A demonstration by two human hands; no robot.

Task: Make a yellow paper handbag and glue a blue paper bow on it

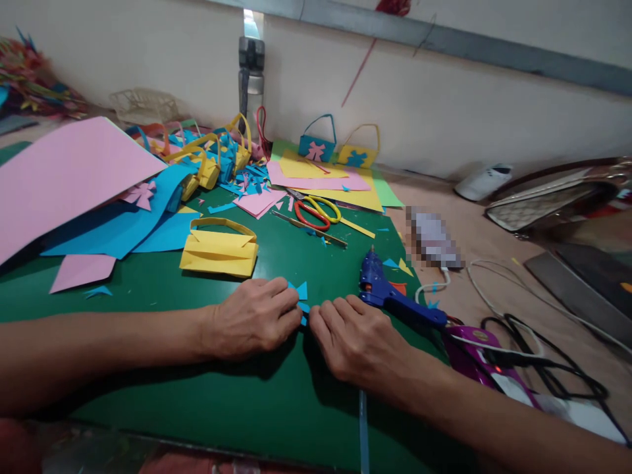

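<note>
My left hand (257, 313) and my right hand (353, 332) come together over the green table. Both are closed, their fingertips pinching a small piece of blue paper (304, 308) that is mostly hidden by the fingers. Just beyond my left hand a yellow paper bag (220, 253) with a loop handle lies on its side. To the right of my right hand a blue glue gun (378, 286) rests with its nozzle pointing away. A pale blue strip (364, 431) runs from beneath my right wrist toward the front edge.
Scissors (316, 214) with red and yellow handles lie mid-table. Pink sheets (74, 178) and blue sheets (116, 230) cover the left. Two finished bags (316, 148) lean against the wall. A purple power strip (488, 355) with tangled cables sits at right, near a handbag (543, 197).
</note>
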